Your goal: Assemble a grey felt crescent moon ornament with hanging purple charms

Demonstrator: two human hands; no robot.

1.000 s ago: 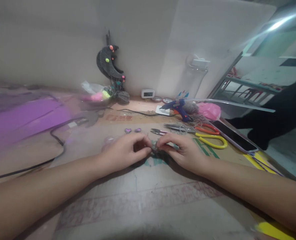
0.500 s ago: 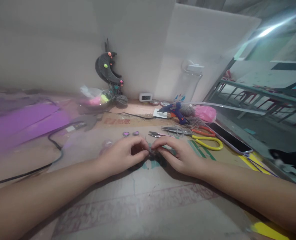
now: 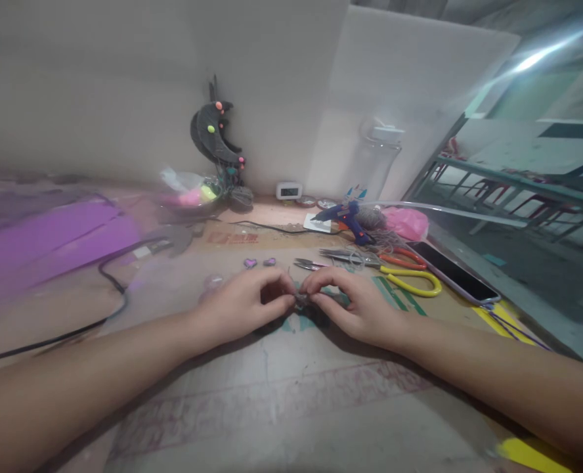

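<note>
Both hands meet over the middle of the worktop, thumbs and fingers pinched. Between the fingertips is a small dark grey piece [image 3: 301, 300], too small and blurred to name. My left hand [image 3: 252, 295] grips its left side and my right hand [image 3: 345, 299] its right side. Just beyond the left hand lie two small purple hearts with grey edges, one heart [image 3: 251, 263] left of the other heart [image 3: 270, 261]. Small thread snips [image 3: 308, 264] lie right behind the fingertips. Next to them are scissors with a yellow handle [image 3: 414, 284] and an orange handle [image 3: 404, 258].
A blue glue gun [image 3: 345, 215] rests at the back near grey yarn [image 3: 370, 217] and a pink bag [image 3: 406, 223]. A phone [image 3: 453, 272] lies at the right edge. A black cable [image 3: 119, 289] crosses the left side. A grey crescent moon [image 3: 213, 135] stands against the wall.
The hands stay almost in place, still pinching the small grey piece. Right fingertips have shifted slightly. The whole view has moved a little; the dark shape at the far right is gone.
</note>
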